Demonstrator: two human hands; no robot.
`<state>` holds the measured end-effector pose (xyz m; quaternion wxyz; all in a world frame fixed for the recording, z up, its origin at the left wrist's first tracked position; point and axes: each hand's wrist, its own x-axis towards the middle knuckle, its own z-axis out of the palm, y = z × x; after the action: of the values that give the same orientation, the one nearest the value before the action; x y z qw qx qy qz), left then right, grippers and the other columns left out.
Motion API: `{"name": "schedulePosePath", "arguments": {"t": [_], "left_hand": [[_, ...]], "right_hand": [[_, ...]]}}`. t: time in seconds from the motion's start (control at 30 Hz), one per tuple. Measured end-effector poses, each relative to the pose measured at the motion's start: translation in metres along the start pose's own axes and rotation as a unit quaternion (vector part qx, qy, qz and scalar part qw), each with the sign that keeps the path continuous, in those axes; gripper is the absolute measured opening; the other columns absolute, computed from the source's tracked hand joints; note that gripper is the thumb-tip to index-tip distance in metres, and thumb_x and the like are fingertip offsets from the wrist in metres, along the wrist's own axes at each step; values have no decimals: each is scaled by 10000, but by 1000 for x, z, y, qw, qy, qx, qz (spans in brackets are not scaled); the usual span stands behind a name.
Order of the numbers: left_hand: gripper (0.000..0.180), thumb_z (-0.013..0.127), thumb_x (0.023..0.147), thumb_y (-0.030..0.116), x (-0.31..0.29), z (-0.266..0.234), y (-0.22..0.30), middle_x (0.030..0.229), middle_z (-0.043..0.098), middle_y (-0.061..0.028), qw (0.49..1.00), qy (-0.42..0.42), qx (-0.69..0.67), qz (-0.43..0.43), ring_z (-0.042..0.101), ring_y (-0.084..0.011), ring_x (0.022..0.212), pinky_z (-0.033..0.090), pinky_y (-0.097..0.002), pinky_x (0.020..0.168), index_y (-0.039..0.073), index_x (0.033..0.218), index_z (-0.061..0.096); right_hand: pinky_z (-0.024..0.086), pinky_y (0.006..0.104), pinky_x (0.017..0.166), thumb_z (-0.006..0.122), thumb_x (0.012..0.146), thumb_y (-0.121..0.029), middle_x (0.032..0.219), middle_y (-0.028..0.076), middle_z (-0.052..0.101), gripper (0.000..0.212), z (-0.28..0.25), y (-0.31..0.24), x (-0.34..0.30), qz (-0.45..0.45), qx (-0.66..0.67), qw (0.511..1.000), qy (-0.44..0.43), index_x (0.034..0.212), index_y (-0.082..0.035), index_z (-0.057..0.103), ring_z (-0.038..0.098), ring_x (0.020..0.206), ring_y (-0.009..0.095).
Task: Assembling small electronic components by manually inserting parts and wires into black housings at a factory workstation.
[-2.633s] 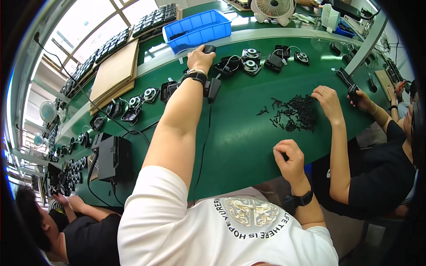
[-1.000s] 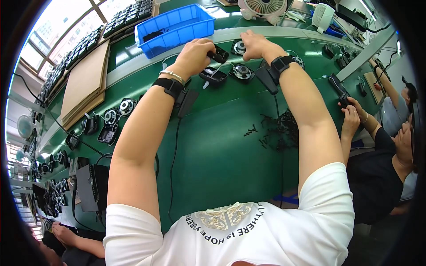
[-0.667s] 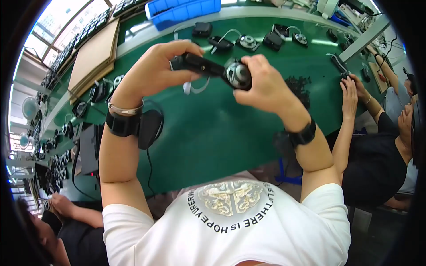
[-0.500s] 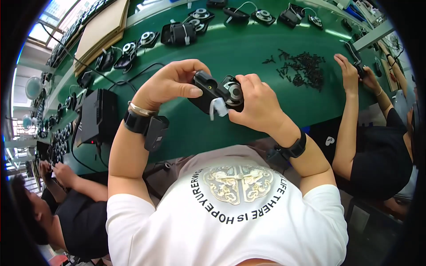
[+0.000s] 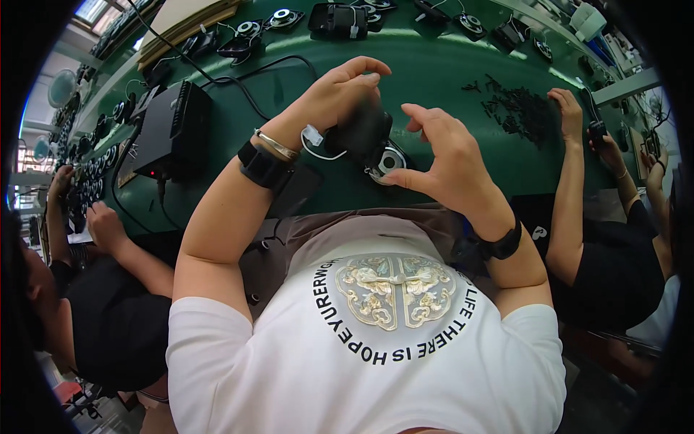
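A black plastic speaker housing (image 5: 361, 134), blurred by motion, is under my left hand (image 5: 336, 94), whose fingers curl over its upper end. A thin white cable with a white plug (image 5: 312, 135) loops from the housing towards my left wrist. At the housing's lower right sits a round speaker (image 5: 392, 160) with a silver ring and pale centre. My right hand (image 5: 455, 155) is beside it with the fingers spread. Its thumb tip comes up to the speaker's edge; whether it touches I cannot tell.
On the green table (image 5: 289, 90) a pile of small black parts (image 5: 524, 112) lies to the right. A black box (image 5: 173, 126) with cables stands left. Several speakers (image 5: 282, 18) line the far side. Co-workers sit on both sides, one's hand (image 5: 567, 112) near the pile.
My right hand has loosened from the speaker and opened its fingers. My left hand has turned the housing, and the white plug has swung to the left. The whole view has shifted.
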<state>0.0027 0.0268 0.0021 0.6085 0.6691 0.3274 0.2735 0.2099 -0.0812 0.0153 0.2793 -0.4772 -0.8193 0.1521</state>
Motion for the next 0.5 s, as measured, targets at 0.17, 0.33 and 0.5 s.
{"name": "schedulePosePath", "arguments": {"t": [0.17,0.33,0.5], "left_hand": [[641,396,1008,568,-5,21,21,965,659,-39,998,41,43,-33,583,-72,862,472,-218,758,89,1433,434],[786,355,962,680,-5,27,26,1065,669,-90,999,-7,-5,-54,613,-124,953,491,-258,864,94,1484,371],[857,359,930,728,5,19,22,1018,663,-123,988,-2,-12,-155,638,-163,886,508,-265,797,16,1402,424]], "right_hand": [[506,406,882,898,602,-263,1210,163,580,796,-3,-10,15,-142,16,989,42,1275,-32,541,599,1053,346],[506,398,902,893,607,-260,1260,162,555,784,-6,1,30,-208,64,975,-50,1266,-30,536,601,1048,347],[509,400,891,892,602,-245,1264,152,549,788,-7,-3,39,-110,117,977,-142,1264,-26,524,599,1052,340]]}}
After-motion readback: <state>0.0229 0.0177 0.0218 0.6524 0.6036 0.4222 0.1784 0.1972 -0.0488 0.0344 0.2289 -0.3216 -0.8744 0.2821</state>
